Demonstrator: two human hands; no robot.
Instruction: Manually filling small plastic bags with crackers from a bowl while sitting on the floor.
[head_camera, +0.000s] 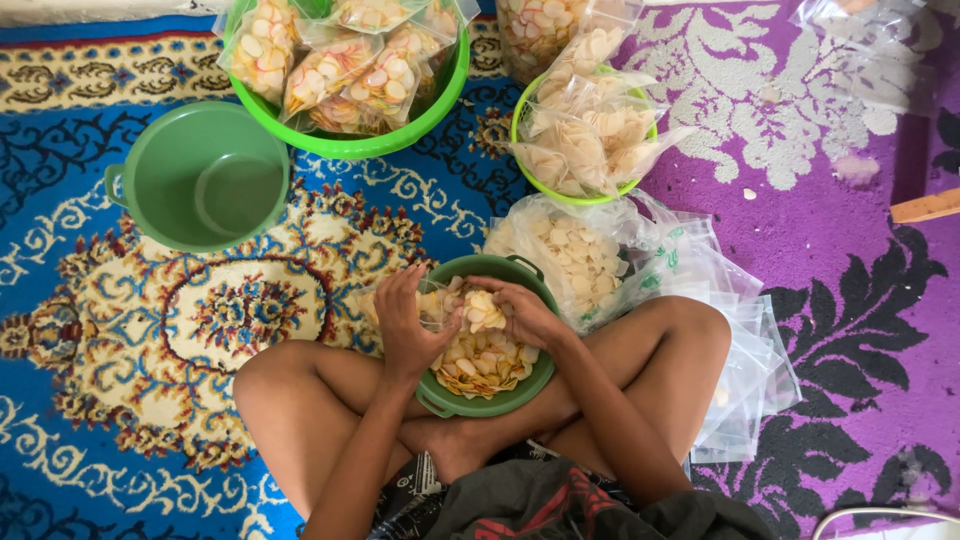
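On the carpet between crossed legs sits a round green plastic bowl with side handles, loaded with thin, pale yellow crackers, round and slightly curled. Left hand is curled around a small clear plastic bag, gripping it at the bowl's left rim, mouth of bag toward the other hand. Right hand is closed on a clump of crackers, fingers bunched, right at the bag's mouth; hands nearly touching over the bowl.

Just right of the bowl: big crinkly clear sack of the same crackers, touching the right knee area. Beyond it, flat stack of empty clear bags spread along the right leg, glossy, edges overlapping.

Far side: empty green pail, smooth, round, with a lug handle, upper left, well apart from the hands. Large bright green basin at top holds filled bags of pink-and-white crackers. Smaller lime bowl top centre, heaped with filled bags of pale crackers.

Floor is woven carpet, blue ornate pattern left, purple floral right. Open room: bare carpet left of the knee and far right; front of the bowl crowded by sack and basins.
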